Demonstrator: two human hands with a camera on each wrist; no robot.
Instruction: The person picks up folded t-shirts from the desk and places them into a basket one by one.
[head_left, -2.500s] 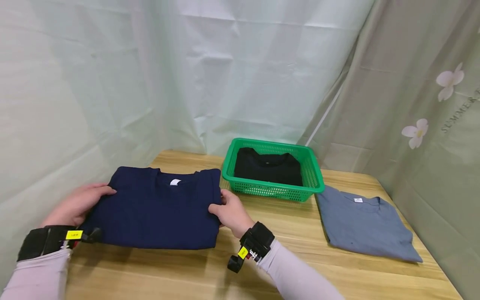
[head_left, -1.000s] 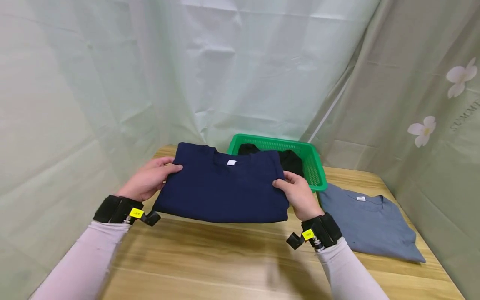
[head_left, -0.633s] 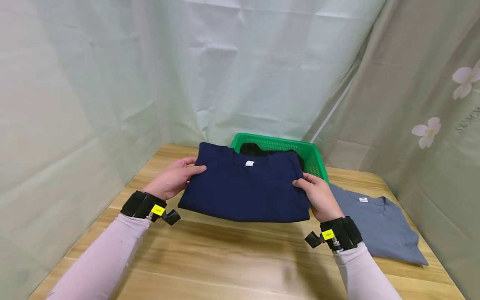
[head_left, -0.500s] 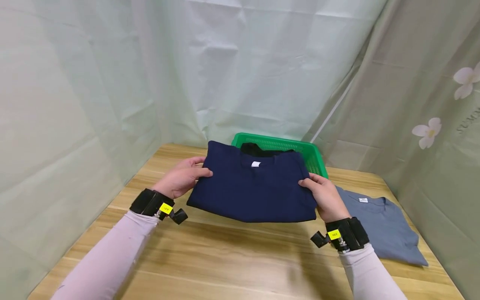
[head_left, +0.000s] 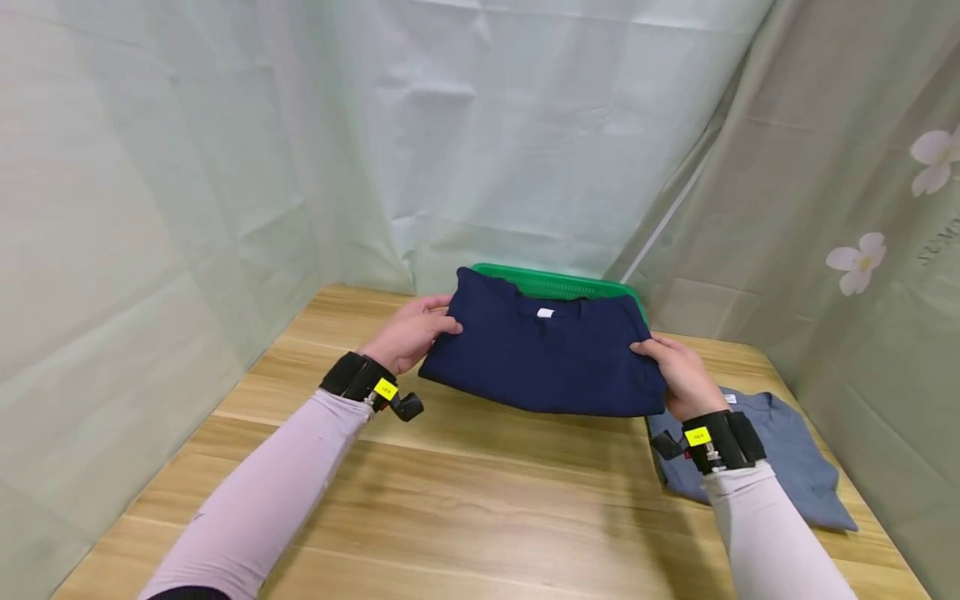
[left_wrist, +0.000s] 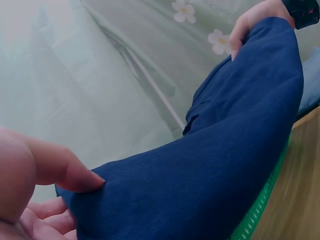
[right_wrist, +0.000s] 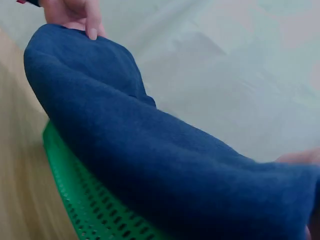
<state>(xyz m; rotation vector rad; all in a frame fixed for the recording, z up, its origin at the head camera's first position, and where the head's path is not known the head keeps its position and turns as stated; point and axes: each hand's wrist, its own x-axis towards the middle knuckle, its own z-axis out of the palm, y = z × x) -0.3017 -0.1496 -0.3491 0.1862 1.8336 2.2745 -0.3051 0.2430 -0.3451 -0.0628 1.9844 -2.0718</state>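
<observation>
Two hands work at the near side of the basket (head_left: 555, 282), above the table (head_left: 450, 533). The left hand (head_left: 412, 335), left of the basket, pinches one side of a folded navy shirt (head_left: 551, 358), thumb on top and fingers beneath; the right hand (head_left: 681, 377), to the basket's right, pinches the opposite side. Between them the shirt hangs above and in front of the basket, drooping at its near edge; whether it touches the rim I cannot tell. This looks like the carrying step, with the shirt not yet laid in. The next move seems to call for a little more reach past the near rim, both sides kept level, then lowering before the fingers loosen. Right of the basket lies a grey shirt (head_left: 787, 462). Behind the basket hangs a curtain (head_left: 525, 150).
</observation>
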